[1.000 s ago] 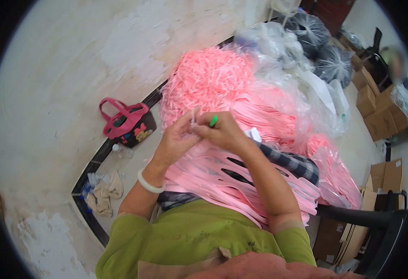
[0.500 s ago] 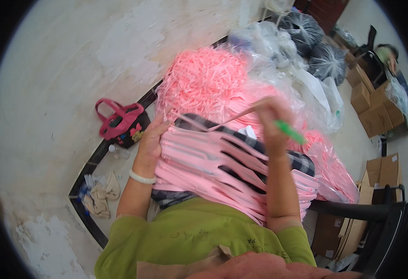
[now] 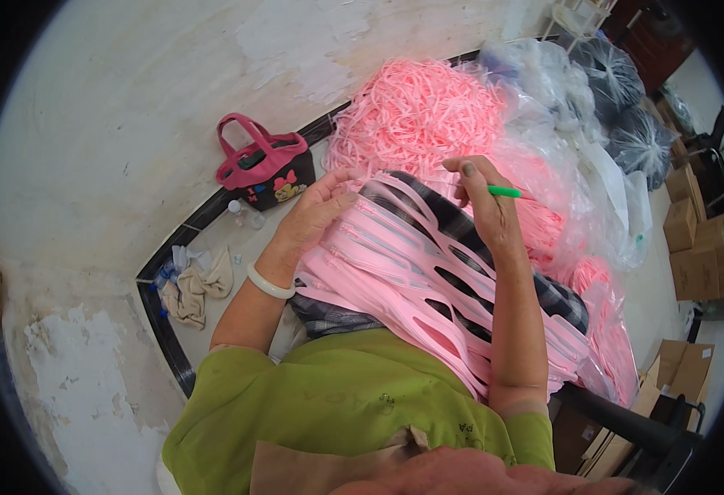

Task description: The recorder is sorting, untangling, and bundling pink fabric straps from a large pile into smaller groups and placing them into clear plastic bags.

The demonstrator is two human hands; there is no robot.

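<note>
Flat pink strips (image 3: 378,268), joined in a sheet with long slits, lie across my lap over a dark checked cloth (image 3: 560,305). At the sheet's far left corner my left hand (image 3: 321,210), a pale bangle on its wrist, has its fingers closed on the strip ends. Above the sheet's far edge, my right hand (image 3: 487,198) is closed round a slim tool with a bright green handle (image 3: 504,191). The handle sticks out to the right of the hand; the tool's kind cannot be made out.
Beyond my lap rises a heap of loose pink strips (image 3: 416,115), with clear plastic bags (image 3: 543,82) beside it. A pink-and-black handbag (image 3: 267,169), a bottle (image 3: 246,216) and crumpled cloths (image 3: 201,289) lie left by the wall. Cardboard boxes (image 3: 700,256) stand at right.
The view has shifted, so the surroundings sit further right. A pink strip stretched up to my right hand earlier; now the hand is lower, near the sheet's edge, still with the green-handled tool.
</note>
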